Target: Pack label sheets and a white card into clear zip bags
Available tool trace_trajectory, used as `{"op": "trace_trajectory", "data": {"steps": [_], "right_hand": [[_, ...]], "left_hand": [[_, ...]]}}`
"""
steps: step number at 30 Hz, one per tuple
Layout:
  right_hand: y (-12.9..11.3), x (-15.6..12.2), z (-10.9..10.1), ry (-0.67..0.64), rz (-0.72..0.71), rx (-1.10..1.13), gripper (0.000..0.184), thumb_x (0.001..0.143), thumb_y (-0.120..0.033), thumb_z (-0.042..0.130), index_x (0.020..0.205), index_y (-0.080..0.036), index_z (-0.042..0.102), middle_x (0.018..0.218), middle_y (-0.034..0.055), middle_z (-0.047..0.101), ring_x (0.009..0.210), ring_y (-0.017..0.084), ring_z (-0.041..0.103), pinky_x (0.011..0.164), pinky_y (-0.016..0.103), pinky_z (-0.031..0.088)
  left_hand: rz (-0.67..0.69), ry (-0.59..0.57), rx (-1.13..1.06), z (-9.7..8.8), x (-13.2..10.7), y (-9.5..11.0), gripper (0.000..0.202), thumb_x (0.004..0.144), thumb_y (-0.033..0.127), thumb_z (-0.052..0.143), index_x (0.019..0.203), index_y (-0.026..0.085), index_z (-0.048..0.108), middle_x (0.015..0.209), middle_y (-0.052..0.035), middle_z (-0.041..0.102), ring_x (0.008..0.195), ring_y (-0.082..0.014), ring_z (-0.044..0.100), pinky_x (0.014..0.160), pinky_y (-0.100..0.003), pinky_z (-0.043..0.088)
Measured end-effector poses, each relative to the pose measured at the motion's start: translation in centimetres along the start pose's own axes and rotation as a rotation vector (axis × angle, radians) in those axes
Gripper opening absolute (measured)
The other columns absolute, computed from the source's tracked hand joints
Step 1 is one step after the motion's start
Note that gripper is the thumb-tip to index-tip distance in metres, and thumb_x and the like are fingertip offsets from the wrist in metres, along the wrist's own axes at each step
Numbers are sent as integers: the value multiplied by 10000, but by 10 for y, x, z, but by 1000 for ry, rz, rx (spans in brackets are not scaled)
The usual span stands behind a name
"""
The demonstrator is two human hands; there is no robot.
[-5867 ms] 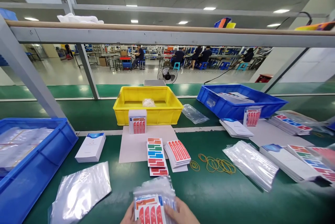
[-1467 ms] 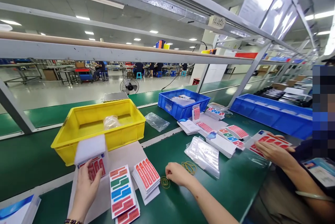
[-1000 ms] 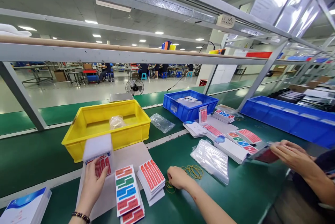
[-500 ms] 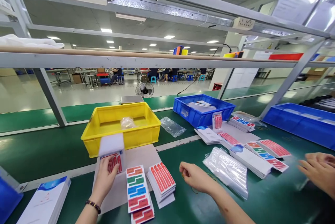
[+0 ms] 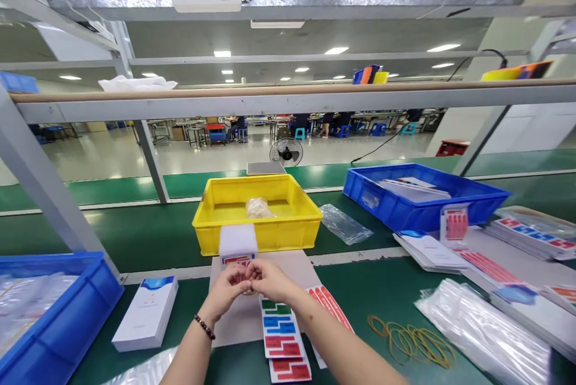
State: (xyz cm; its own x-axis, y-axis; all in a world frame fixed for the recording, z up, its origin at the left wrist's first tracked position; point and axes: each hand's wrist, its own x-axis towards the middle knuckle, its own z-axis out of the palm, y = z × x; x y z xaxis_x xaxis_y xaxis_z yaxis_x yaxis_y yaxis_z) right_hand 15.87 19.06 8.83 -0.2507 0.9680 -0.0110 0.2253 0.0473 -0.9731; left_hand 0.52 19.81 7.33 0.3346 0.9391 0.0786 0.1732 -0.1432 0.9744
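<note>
The upper part of the view is being crossed by a long shelf rail (image 5: 288, 110), by which the room above the bins is being limited. Below, the green tabletop (image 5: 373, 283) is being divided by a pale strip (image 5: 360, 255). The left side is being walled off by a blue bin (image 5: 67, 322) of clear-wrapped packs, the far right by a second blue bin (image 5: 396, 205) with papers inside. Forward reach is being blocked by a yellow bin (image 5: 270, 236); the gap between it and the second blue bin is being partly covered by a flat clear bag (image 5: 346, 224). Open green surface is being bordered by clear sleeves (image 5: 486, 325) on the right and a booklet stack (image 5: 146, 313) on the left. A white packet (image 5: 237, 240) with red labels is being seen on a grey sheet (image 5: 240, 322), just before the yellow bin, its lower front being hidden by the left hand (image 5: 226, 288) and right hand (image 5: 269, 280). Their fingers are being held bent, tips meeting; whether anything is being pinched cannot be told. Sticker cards (image 5: 281, 337) are being crowded by the right forearm (image 5: 328, 334), beyond which loose rubber bands (image 5: 416, 340) are being seen.
</note>
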Motion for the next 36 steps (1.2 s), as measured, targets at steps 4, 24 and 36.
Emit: {"op": "trace_trajectory", "data": {"steps": [4,24,36], "right_hand": [[14,12,17,32,30,197,120,536,-144,573,611,-197,497,481,-83,522,476,109,524,505,227,409],[33,16,30,425,-41,398,232,545,-244,527,761,-181,580,444,-111,385,391,99,462,474,228,403],[39,32,8,664,-29,55,368,785,-544,446,919,-216,544,628,-4,593,697,222,573,648,301,399]], "left_hand": [[-92,29,-111,-1,0,-7,225,629,359,655,549,158,596,570,-6,595,593,-161,554,621,-289,434],[-164,359,-588,3,0,-25,282,497,167,666,442,191,391,346,108,351,329,-38,323,364,-170,239],[-74,509,-606,-29,23,-34,377,695,504,607,604,204,399,384,157,188,313,-20,138,325,-162,146]]}}
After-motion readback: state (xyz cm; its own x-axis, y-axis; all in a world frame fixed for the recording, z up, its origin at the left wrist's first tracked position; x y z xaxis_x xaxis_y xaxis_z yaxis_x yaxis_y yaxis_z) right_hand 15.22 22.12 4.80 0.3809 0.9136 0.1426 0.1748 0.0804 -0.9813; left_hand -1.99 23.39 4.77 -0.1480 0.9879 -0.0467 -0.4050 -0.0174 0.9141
